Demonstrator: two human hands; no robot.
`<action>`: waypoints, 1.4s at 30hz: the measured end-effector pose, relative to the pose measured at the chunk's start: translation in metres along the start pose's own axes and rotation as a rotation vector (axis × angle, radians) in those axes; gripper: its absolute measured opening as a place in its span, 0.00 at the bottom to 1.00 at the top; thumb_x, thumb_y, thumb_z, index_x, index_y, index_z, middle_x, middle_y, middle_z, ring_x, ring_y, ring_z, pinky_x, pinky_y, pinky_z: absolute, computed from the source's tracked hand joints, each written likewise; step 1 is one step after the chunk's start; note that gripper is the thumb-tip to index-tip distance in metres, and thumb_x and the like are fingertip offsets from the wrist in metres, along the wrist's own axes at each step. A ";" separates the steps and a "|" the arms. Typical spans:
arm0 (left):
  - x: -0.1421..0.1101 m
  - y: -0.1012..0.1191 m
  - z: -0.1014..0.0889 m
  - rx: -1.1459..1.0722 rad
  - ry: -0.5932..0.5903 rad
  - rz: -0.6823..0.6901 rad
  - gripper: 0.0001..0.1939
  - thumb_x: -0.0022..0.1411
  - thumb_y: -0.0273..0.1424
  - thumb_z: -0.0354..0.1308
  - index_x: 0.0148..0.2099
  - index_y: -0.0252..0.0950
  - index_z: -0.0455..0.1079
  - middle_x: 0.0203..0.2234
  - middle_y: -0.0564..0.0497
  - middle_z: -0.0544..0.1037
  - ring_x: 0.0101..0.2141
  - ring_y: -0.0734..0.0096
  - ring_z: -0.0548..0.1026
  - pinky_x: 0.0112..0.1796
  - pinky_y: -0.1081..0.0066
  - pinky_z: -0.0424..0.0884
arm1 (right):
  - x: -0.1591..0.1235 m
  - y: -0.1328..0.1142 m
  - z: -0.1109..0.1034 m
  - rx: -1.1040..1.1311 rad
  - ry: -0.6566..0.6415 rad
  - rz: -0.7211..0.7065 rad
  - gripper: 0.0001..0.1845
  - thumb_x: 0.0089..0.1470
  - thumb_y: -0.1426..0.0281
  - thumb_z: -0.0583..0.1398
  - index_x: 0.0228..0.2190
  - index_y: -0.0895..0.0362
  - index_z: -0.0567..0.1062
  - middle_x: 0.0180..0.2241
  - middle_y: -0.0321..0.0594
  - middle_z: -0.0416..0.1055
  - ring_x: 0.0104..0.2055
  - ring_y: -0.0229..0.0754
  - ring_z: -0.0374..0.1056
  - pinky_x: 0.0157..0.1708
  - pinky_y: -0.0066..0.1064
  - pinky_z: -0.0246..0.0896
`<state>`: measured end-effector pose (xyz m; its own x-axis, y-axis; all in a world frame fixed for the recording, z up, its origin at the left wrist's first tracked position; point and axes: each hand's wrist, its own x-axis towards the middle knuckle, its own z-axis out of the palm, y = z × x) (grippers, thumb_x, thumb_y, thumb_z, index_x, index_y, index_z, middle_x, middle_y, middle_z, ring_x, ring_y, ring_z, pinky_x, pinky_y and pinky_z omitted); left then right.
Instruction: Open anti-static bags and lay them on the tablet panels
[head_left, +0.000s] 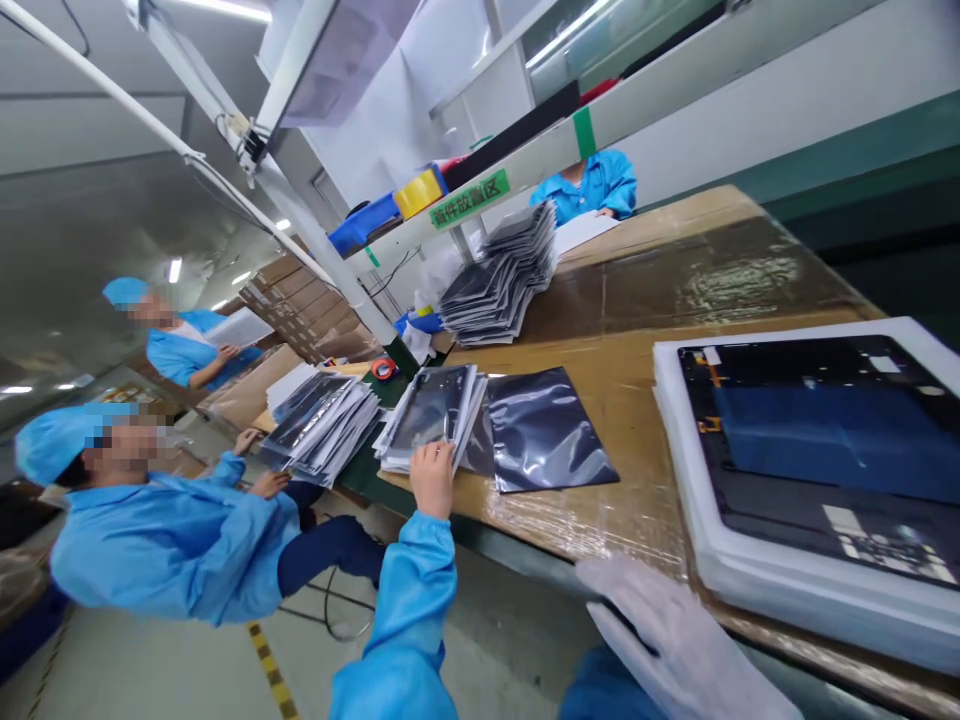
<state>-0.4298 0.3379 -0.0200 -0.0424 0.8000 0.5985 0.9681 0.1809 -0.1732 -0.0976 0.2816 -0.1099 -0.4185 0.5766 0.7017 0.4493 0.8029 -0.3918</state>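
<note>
Bare surface point(637, 400) lies open between the flat dark bag point(544, 428) and the stacked white trays point(750, 570), while a bag stack point(431, 415) crowds the left.

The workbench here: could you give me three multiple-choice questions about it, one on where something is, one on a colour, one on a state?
1. Where does the left hand rest?
A. on a stack of bagged sheets
B. on the white tray
C. on the floor

2. What colour is the sleeve on that arm?
A. red
B. blue
C. green

3. How does the single dark bag lie?
A. rolled up
B. hanging
C. flat on the bench

Answers: 1 A, the fingers touch the stack's near edge. 2 B, the sleeve is plainly blue. 3 C, the bag lies flat beside the stack.
</note>
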 end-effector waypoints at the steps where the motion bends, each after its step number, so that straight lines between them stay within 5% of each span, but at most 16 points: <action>1: 0.003 -0.008 -0.001 0.007 -0.002 0.001 0.09 0.67 0.29 0.55 0.45 0.41 0.75 0.41 0.50 0.78 0.41 0.61 0.70 0.41 0.62 0.63 | 0.012 0.006 0.010 -0.050 -0.007 0.001 0.18 0.67 0.65 0.48 0.53 0.51 0.70 0.55 0.40 0.67 0.56 0.44 0.63 0.56 0.41 0.61; 4: 0.012 -0.025 -0.009 0.034 -0.018 0.002 0.08 0.65 0.27 0.55 0.43 0.39 0.76 0.38 0.48 0.78 0.40 0.59 0.70 0.40 0.61 0.63 | 0.049 0.023 0.037 -0.257 -0.006 0.157 0.22 0.62 0.67 0.49 0.54 0.57 0.71 0.60 0.51 0.58 0.63 0.56 0.54 0.60 0.53 0.52; 7: 0.014 -0.017 -0.017 -0.020 -0.002 0.034 0.09 0.68 0.29 0.53 0.44 0.37 0.75 0.37 0.47 0.77 0.39 0.60 0.71 0.40 0.62 0.66 | 0.075 0.038 0.055 -0.369 -0.029 0.317 0.25 0.57 0.64 0.55 0.54 0.61 0.71 0.62 0.59 0.53 0.63 0.66 0.50 0.59 0.60 0.49; 12: 0.008 0.028 -0.011 -0.147 -0.288 0.239 0.16 0.68 0.31 0.53 0.57 0.37 0.69 0.51 0.46 0.74 0.47 0.63 0.73 0.47 0.66 0.72 | 0.094 0.048 0.067 -0.256 -0.107 0.374 0.28 0.55 0.64 0.60 0.56 0.59 0.69 0.60 0.58 0.56 0.58 0.61 0.60 0.54 0.53 0.59; 17: 0.012 0.044 0.010 0.053 -0.492 0.135 0.22 0.70 0.34 0.48 0.63 0.34 0.63 0.57 0.40 0.70 0.51 0.56 0.73 0.46 0.62 0.75 | 0.107 0.041 0.073 -0.153 -0.163 0.268 0.27 0.51 0.68 0.62 0.54 0.54 0.72 0.60 0.49 0.60 0.54 0.52 0.65 0.52 0.44 0.63; 23: 0.021 0.054 0.026 0.057 -0.434 0.090 0.23 0.72 0.34 0.42 0.64 0.35 0.62 0.59 0.38 0.66 0.50 0.57 0.74 0.45 0.65 0.74 | 0.119 0.039 0.084 -0.125 -0.137 0.248 0.28 0.46 0.68 0.63 0.52 0.54 0.73 0.59 0.46 0.62 0.55 0.48 0.64 0.54 0.39 0.62; 30: 0.041 0.067 0.042 0.067 -0.413 -0.065 0.24 0.71 0.35 0.43 0.62 0.28 0.64 0.50 0.35 0.72 0.48 0.52 0.72 0.46 0.62 0.70 | 0.121 0.046 0.072 -0.173 -0.025 0.444 0.28 0.49 0.62 0.63 0.52 0.57 0.73 0.57 0.52 0.63 0.61 0.51 0.58 0.66 0.52 0.35; 34: 0.043 0.067 0.049 0.023 -0.400 -0.105 0.24 0.71 0.34 0.42 0.61 0.25 0.64 0.46 0.34 0.73 0.48 0.51 0.71 0.48 0.60 0.68 | 0.124 0.048 0.066 -0.155 -0.061 0.472 0.24 0.53 0.62 0.61 0.52 0.55 0.73 0.56 0.48 0.64 0.59 0.46 0.61 0.67 0.49 0.33; 42: 0.057 0.087 0.055 0.063 -0.461 -0.211 0.25 0.70 0.33 0.40 0.63 0.23 0.61 0.56 0.31 0.68 0.53 0.49 0.69 0.50 0.59 0.67 | 0.119 0.035 0.052 -0.074 -0.161 0.411 0.26 0.54 0.63 0.61 0.54 0.58 0.71 0.58 0.52 0.62 0.63 0.49 0.54 0.67 0.48 0.35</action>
<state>-0.3618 0.4302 -0.0437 -0.3534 0.9090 0.2207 0.9106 0.3884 -0.1416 -0.1722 0.3861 -0.0711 -0.3084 0.8666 0.3923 0.6568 0.4923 -0.5712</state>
